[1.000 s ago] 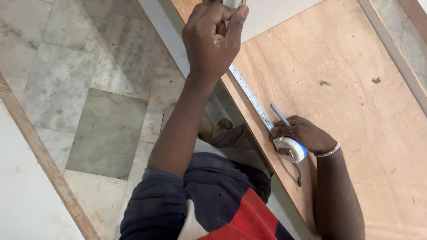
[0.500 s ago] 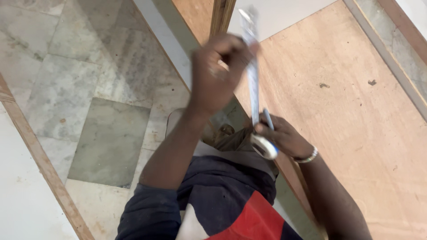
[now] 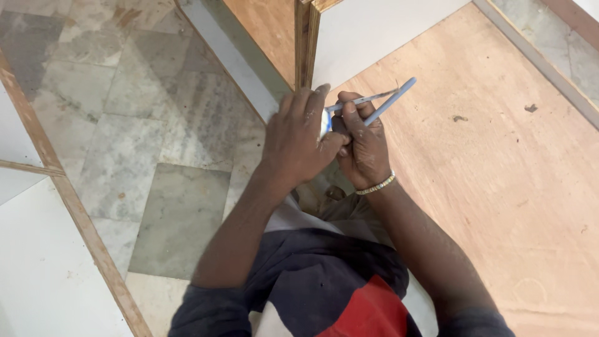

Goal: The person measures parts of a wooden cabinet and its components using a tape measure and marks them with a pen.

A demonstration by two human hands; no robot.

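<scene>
Holding the tape measure (image 3: pixel 326 122) between both hands, your left hand (image 3: pixel 298 138) wraps its case and your right hand (image 3: pixel 362 146) clenches the pencil (image 3: pixel 390 100). Light, slippery case; grasp its flat sides.

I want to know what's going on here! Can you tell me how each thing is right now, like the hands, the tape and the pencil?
left hand: closed around the tape measure.
right hand: gripping the tape measure and pencil together.
tape measure: held between both hands, only a short bit of blade sticking out.
pencil: blue, held slanted, tip off the board.
plywood sheet: lying flat.
bracelet: on the right wrist.
</scene>
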